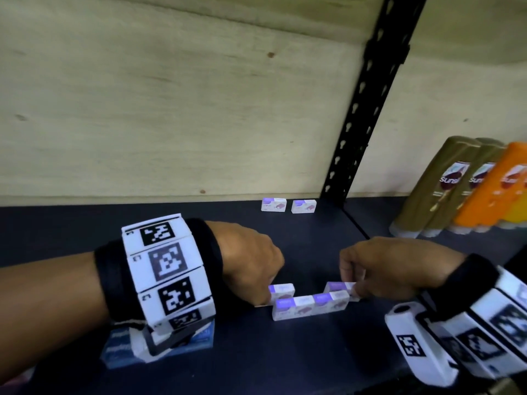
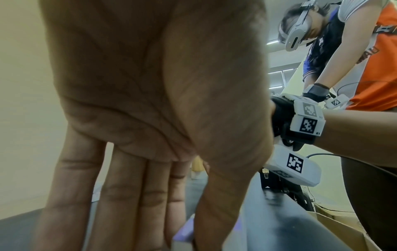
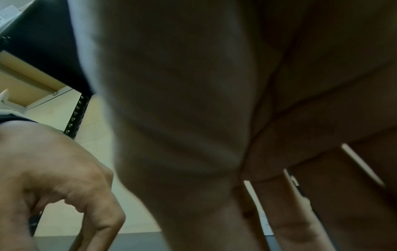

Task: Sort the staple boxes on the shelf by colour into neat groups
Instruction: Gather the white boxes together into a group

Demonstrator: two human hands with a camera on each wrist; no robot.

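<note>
Small purple-and-white staple boxes lie on the dark shelf [image 1: 285, 360]. Two of them [image 1: 310, 306] stand side by side in a front row. My left hand [image 1: 268, 292] pinches another purple box [image 1: 282, 290] just behind the row's left end; in the left wrist view this box [image 2: 184, 231] sits between thumb and fingers [image 2: 128, 203]. My right hand [image 1: 355, 289] pinches a purple box [image 1: 339, 287] behind the row's right end. Two more purple boxes [image 1: 288, 206] stand apart at the back wall. The right wrist view is filled by my palm, with the boxes hidden.
Blue boxes [image 1: 119, 352] lie under my left wrist at the shelf's front. A black perforated upright [image 1: 368, 95] rises behind the boxes. Brown and orange shampoo bottles [image 1: 467, 189] stand to the right. Another person [image 2: 354, 51] bends over beyond the shelf.
</note>
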